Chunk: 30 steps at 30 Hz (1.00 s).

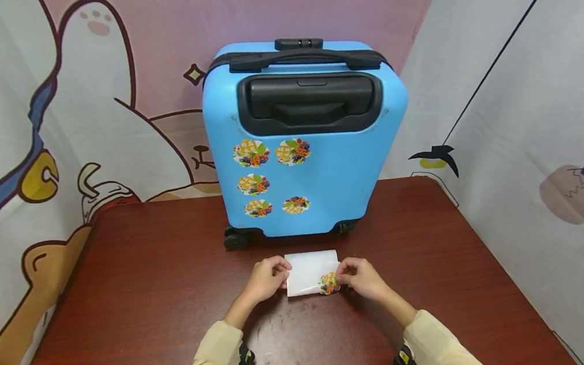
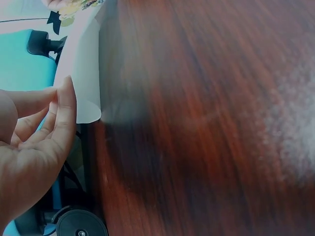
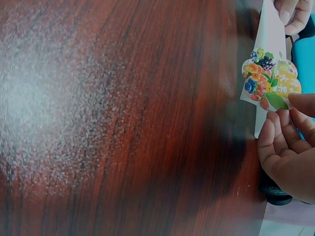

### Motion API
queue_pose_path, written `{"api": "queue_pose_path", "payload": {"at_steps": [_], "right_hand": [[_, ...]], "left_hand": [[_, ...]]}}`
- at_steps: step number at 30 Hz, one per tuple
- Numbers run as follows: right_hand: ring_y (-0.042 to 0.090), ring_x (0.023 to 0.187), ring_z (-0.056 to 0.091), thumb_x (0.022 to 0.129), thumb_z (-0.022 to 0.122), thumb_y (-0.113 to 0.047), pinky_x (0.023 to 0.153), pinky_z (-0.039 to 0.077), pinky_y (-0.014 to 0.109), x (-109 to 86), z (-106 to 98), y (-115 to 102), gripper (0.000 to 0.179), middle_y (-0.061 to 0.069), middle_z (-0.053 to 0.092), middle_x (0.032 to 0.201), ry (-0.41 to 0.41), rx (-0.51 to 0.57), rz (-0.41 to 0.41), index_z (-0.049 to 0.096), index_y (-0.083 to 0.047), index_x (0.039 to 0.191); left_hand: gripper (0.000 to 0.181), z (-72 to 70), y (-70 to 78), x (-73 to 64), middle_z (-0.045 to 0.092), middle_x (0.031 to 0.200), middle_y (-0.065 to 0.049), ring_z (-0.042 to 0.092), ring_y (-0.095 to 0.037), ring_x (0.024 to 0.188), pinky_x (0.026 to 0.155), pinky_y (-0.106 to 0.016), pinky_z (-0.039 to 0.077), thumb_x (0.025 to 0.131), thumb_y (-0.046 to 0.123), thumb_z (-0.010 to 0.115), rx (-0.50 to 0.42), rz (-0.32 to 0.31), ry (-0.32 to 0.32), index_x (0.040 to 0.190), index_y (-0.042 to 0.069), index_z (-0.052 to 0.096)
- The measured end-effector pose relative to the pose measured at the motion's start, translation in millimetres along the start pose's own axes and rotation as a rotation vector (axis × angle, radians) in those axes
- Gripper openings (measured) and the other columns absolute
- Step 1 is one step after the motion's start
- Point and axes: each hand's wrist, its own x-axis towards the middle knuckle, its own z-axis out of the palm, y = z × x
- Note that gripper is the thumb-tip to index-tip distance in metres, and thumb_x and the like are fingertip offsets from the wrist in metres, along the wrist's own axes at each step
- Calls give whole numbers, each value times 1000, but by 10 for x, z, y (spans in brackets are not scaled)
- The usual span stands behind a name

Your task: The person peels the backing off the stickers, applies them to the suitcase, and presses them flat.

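Note:
A white sticker backing sheet point(image 1: 305, 268) is held up just above the table in front of the suitcase. My left hand point(image 1: 266, 278) pinches its left edge between thumb and fingers. At the sheet's lower right corner is a round fruit sticker point(image 3: 268, 81), with oranges, berries and green leaves printed on it. My right hand point(image 1: 362, 278) pinches that sticker's edge between thumb and fingertips; part of the sticker still overlaps the sheet. Behind them stands a light blue suitcase point(image 1: 343, 172) bearing several similar fruit stickers point(image 1: 250, 153) on its front.
The dark red wooden table point(image 1: 152, 310) reaches back to a cartoon-printed cloth point(image 1: 156, 55). Black wheels point(image 1: 236, 239) carry the suitcase, and a black handle point(image 1: 307, 59) crosses its top. To the right of the stickers its blue front is bare.

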Motion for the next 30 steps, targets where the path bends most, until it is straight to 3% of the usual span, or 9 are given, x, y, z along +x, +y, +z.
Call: {"api": "queue_pose_path", "payload": {"at_steps": [11, 19, 23, 30], "right_hand": [[31, 63, 56, 83, 63, 1, 51, 47, 41, -40, -75, -11, 4, 11, 59, 73, -25, 16, 1, 59, 1, 81], [28, 63, 55, 82, 63, 3, 54, 48, 35, -20, -212, -84, 4, 12, 60, 72, 12, 11, -28, 59, 3, 80], [20, 60, 52, 81, 64, 3, 53, 46, 29, 3, -272, -157, 5, 8, 58, 71, 27, 1, -25, 59, 2, 79], [22, 59, 51, 80, 60, 10, 52, 46, 30, -39, -357, -516, 3, 18, 57, 72, 11, 4, -59, 58, 11, 82]], "left_hand": [[7, -8, -38, -3, 60, 70, -5, 58, -14, 56, 40, -23, 43, 85, -4, 56, 10, 0, -14, 88, -1, 62], [4, -39, -59, -17, 59, 70, -6, 58, -15, 58, 41, -24, 44, 85, -3, 57, 11, -13, -59, 88, -1, 61], [5, -65, -42, -20, 61, 70, -9, 59, -19, 59, 44, -26, 46, 86, -2, 56, -4, -13, -85, 89, -2, 60], [4, -144, 31, -6, 61, 71, -11, 60, -20, 59, 50, -24, 48, 87, 1, 58, 29, 11, -15, 86, -1, 61]]}}
